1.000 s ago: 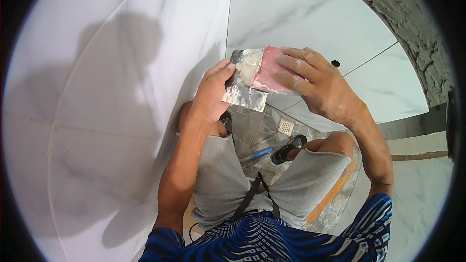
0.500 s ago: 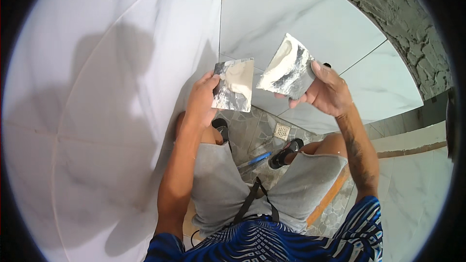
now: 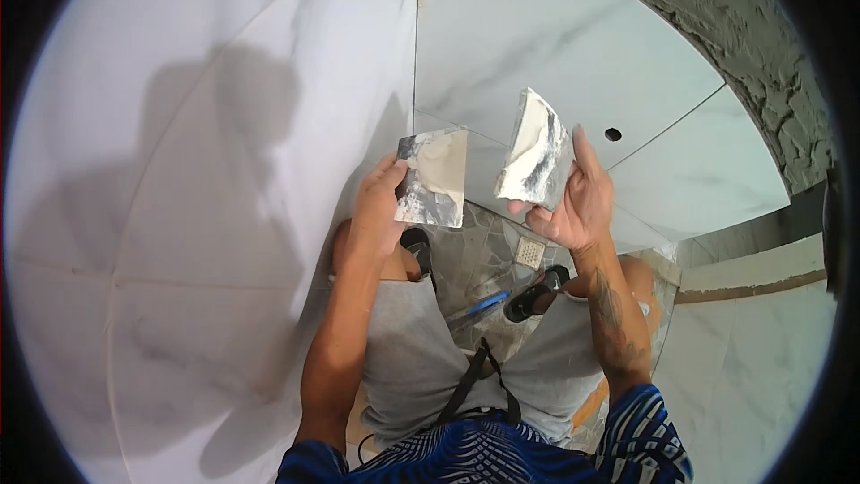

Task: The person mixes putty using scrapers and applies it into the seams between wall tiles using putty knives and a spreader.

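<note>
My left hand (image 3: pixel 376 203) grips a flat, dark grey square spreader (image 3: pixel 412 193) by its left edge, thumb on the upper face. A smooth layer of off-white paste (image 3: pixel 443 161) covers much of that face. To its right, my right hand (image 3: pixel 587 202) holds a second grey spreader (image 3: pixel 561 161), tilted, from its right and lower side. Thick white paste (image 3: pixel 528 139) lies along its left part, with thinner smears over the rest. A gap separates the two spreaders; they do not touch.
Marbled white tiles line the left wall (image 3: pixel 206 215) and the wall ahead (image 3: pixel 537 27), which has a small dark hole (image 3: pixel 613 134). Rough cement (image 3: pixel 717 9) shows at upper right. Below, a blue-handled tool (image 3: pixel 488 302) lies on the stone-pattern floor near a square drain (image 3: pixel 529 253).
My right hand has moved left and slightly down, turning its spreader steeper and uncovering the wall hole. The left hand sits a little lower in view, still holding its spreader.
</note>
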The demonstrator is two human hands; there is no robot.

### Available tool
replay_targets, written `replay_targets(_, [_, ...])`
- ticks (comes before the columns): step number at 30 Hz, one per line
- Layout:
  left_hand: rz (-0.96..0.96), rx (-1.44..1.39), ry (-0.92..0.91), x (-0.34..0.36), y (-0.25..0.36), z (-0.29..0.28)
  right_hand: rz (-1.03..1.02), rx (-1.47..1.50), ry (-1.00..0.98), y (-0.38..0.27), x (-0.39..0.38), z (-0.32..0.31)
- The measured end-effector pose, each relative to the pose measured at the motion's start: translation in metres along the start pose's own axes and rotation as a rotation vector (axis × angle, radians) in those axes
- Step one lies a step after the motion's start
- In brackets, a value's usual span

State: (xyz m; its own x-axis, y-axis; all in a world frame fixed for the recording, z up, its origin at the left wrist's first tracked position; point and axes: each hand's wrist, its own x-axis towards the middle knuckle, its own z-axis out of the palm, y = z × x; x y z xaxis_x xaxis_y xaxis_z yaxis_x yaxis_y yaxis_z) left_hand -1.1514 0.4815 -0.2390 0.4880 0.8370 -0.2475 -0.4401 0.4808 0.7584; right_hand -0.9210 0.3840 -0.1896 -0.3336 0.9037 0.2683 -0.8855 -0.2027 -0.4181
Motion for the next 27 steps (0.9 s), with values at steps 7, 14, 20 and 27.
replay_targets(7, [0.038,-0.067,-0.068,-0.012,0.01,-0.004,-0.021,0.124,0.032,-0.002,-0.007,0.007])
replay_targets(14, [0.112,-0.05,-0.022,-0.038,0.025,-0.013,-0.026,0.114,0.093,0.016,-0.026,0.002])
replay_targets(20, [0.111,0.05,0.074,-0.066,0.024,0.0,0.01,0.286,-0.156,0.025,-0.029,-0.008])
replay_targets(27, [0.12,0.122,0.09,-0.086,0.014,-0.009,-0.039,-0.046,-0.116,0.024,-0.032,-0.004])
